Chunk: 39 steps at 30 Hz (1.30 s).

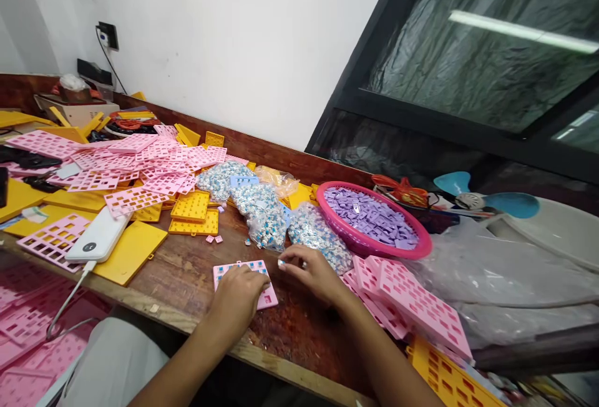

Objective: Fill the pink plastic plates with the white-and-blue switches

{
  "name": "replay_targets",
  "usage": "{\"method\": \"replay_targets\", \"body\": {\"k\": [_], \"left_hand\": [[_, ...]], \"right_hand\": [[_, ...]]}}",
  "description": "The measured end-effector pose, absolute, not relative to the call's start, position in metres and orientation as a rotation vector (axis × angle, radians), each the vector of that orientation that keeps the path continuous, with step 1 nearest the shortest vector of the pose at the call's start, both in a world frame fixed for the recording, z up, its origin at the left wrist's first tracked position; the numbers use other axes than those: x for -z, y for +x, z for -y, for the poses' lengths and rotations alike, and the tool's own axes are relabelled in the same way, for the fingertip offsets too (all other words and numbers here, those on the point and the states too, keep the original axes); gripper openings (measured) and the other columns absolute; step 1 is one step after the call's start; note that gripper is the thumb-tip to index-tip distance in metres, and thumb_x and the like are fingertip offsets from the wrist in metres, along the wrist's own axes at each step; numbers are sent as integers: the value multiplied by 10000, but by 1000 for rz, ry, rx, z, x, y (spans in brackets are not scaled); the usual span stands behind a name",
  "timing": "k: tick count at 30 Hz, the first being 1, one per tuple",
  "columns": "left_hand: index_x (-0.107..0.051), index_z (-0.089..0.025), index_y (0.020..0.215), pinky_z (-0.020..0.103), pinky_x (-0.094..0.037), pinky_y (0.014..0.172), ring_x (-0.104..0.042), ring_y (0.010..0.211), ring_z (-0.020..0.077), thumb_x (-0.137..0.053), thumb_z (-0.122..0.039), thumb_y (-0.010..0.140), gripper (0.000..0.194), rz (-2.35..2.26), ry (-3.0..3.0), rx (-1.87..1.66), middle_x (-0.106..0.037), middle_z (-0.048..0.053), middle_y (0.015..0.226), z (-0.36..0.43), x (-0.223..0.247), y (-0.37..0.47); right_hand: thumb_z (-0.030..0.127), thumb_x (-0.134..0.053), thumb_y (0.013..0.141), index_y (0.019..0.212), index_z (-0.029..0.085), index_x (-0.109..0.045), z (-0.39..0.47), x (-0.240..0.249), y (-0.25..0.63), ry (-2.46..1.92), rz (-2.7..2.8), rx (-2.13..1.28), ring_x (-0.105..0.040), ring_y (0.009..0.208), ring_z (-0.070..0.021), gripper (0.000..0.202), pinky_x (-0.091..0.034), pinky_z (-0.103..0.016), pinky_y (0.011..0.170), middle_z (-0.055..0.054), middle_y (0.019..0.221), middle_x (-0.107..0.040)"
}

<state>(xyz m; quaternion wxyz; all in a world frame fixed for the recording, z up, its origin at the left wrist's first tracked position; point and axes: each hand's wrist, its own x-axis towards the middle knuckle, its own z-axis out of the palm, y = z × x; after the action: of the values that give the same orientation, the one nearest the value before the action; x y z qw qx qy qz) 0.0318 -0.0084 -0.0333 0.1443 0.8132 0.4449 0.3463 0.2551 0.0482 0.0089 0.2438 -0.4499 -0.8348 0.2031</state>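
Note:
A pink panel [269, 298] with rows of square slots lies on the wooden table in front of me. Small blue-and-white pieces, which look like key switches, fill several of its slots. My left hand [238, 293] rests over the panel, fingers curled onto it and thumb near its right side; what is under the fingertips is hidden. Just right of the panel, my right hand [314, 271] pinches a small white-and-blue switch [281, 263] between thumb and forefinger. Beyond the hands, clear bags of such switches [262, 210] stand close by, one [314, 232] directly behind my right hand.
A pink basket [425, 246] of purple pieces stands behind right, with stacked pink panels [416, 301] before it. Yellow panels [194, 223], a pink pile [154, 160] and a white power bank [100, 235] with a cable lie left. A blue-bladed fan [510, 205] is far right.

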Motion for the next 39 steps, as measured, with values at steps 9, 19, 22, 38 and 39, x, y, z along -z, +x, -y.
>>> {"method": "replay_targets", "body": {"k": [9, 19, 22, 38, 39], "left_hand": [[-751, -233, 965, 365, -430, 822, -595, 954, 234, -573, -223, 982, 179, -1411, 2394, -816, -707, 51, 978, 12, 33, 40], [-725, -235, 1016, 410, -383, 858, -619, 965, 258, -521, -205, 998, 207, -1401, 2550, -666, -752, 44, 1001, 17, 31, 38], [-737, -252, 1003, 400, -387, 878, -629, 974, 244, -563, -208, 976, 181, -1392, 2450, -711, -763, 26, 1000, 17, 30, 35], [-760, -260, 910, 390, -384, 825, -630, 931, 235, -633, -206, 913, 137, -1506, 2359, -757, -767, 9, 935, 13, 27, 37], [-756, -254, 915, 396, -382, 825, -626, 932, 237, -618, -210, 925, 144, -1515, 2391, -740, -761, 16, 936, 14, 26, 38]], "right_hand": [[324, -675, 941, 1029, 246, -774, -2, 7, 250, -1039, 2339, -787, -668, 936, -200, 153, -509, -321, 866, -52, 998, -732], [303, -712, 919, 977, 240, -778, -1, 29, 245, -980, 2273, -692, -669, 924, -203, 109, -513, -329, 861, -48, 964, -747], [286, -678, 942, 989, 245, -783, -1, 27, 245, -994, 2303, -660, -651, 949, -210, 122, -503, -342, 869, -57, 978, -736], [363, -767, 869, 876, 225, -796, -6, 38, 239, -1062, 2031, -928, -651, 836, -180, 142, -491, -303, 772, -37, 880, -686], [370, -762, 872, 876, 222, -795, -6, 37, 239, -1072, 2043, -920, -646, 834, -180, 152, -487, -303, 768, -38, 879, -680]]}}
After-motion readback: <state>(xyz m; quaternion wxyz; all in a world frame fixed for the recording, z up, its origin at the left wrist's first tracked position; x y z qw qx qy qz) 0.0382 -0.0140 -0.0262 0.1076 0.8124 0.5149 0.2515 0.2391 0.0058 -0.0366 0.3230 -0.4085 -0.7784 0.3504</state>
